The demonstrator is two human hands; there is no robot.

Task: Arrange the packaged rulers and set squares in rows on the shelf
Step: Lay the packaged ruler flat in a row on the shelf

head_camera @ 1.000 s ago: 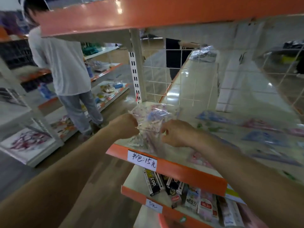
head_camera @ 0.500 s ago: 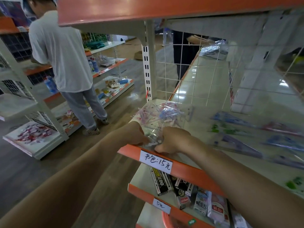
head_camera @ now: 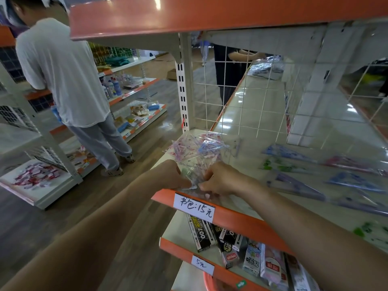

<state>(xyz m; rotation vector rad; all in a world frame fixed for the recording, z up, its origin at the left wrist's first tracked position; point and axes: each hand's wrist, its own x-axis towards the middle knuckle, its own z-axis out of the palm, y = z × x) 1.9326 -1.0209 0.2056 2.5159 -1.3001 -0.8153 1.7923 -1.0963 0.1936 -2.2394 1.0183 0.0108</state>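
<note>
While I watch through the head camera, my left hand (head_camera: 175, 175) and right hand (head_camera: 220, 181) meet, fingers curled, both pinching the near edge of a clear bag of packaged rulers (head_camera: 195, 150). It lies at the front left corner of the shelf (head_camera: 241, 218). Packaged set squares (head_camera: 298, 185) lie in rows to its right, apart from it.

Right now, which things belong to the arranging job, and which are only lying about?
Job: bundle of packets gripped by left hand and right hand; packaged set squares laid out; shelf.
Lying about: price label; boxes below.
</note>
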